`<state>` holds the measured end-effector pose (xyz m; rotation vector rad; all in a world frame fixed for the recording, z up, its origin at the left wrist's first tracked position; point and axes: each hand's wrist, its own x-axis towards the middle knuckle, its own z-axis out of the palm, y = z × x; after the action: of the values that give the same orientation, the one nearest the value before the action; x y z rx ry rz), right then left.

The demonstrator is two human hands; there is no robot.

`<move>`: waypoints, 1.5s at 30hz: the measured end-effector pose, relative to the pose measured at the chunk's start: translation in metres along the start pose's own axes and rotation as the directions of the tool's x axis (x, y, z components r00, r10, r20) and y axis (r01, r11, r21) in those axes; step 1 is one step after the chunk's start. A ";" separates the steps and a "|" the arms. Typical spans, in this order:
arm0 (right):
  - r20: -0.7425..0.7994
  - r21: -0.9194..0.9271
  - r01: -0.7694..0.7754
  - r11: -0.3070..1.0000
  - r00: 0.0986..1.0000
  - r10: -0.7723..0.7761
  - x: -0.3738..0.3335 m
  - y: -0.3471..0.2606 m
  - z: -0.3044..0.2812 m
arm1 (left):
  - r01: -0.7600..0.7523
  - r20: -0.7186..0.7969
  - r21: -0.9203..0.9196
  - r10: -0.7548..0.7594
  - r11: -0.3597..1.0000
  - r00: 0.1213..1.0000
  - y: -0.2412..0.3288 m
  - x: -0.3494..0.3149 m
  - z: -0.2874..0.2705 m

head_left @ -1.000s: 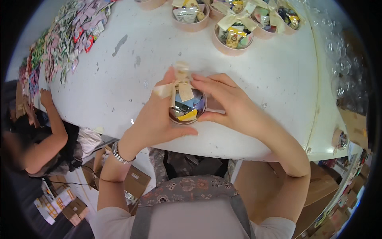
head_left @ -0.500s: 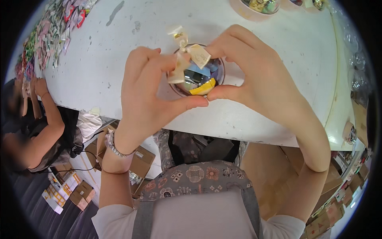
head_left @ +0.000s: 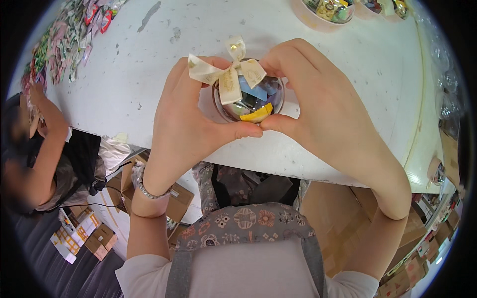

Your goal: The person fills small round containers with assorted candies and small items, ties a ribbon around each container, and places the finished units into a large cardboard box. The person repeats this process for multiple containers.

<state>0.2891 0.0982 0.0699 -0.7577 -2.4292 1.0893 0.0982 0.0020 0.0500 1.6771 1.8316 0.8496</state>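
Observation:
A small clear round container [head_left: 272, 102] sits on the white table in front of me, with colourful pieces inside, among them a yellow-wrapped one [head_left: 257, 114]. Across its upper left lies a cream ribbon bow [head_left: 229, 85] with printed tails. My left hand [head_left: 186, 114] curves round the container's left side, its fingertips behind the bow and its thumb at the near rim. On the other side my right hand [head_left: 323, 99] closes in, fingertips at the far right rim by the bow, thumb at the near edge. The two thumb tips almost meet.
Bowls of colourful pieces [head_left: 330, 12] stand at the far right. A heap of ribbon-like strips [head_left: 59, 47] covers the far left, where another person's arm [head_left: 52, 116] reaches in. Clear plastic domes [head_left: 447, 74] line the right edge. Cardboard boxes [head_left: 180, 201] sit below the table.
The bow's tails, blurred before, now lie spread out, one pointing left over my left fingers. Both hands stay around the container. The other person's arm has shifted left.

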 end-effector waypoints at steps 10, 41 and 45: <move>-0.004 0.068 0.048 0.996 0.999 -0.048 -0.011 0.004 0.002 | -0.187 -0.100 -0.024 0.184 0.982 0.978 -0.007 -0.007 0.007; -0.363 0.212 0.064 0.975 0.932 0.017 -0.039 0.031 0.046 | -0.098 0.114 -0.513 0.181 0.853 0.977 -0.027 0.002 0.030; -0.380 0.216 0.103 0.971 0.925 -0.013 -0.041 0.031 0.048 | -0.059 0.174 -0.509 0.170 0.859 0.970 -0.021 0.004 0.023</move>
<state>0.3055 0.0634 0.0115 -0.7339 -1.9503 1.0688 0.1003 0.0073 0.0196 1.4766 1.2343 1.0440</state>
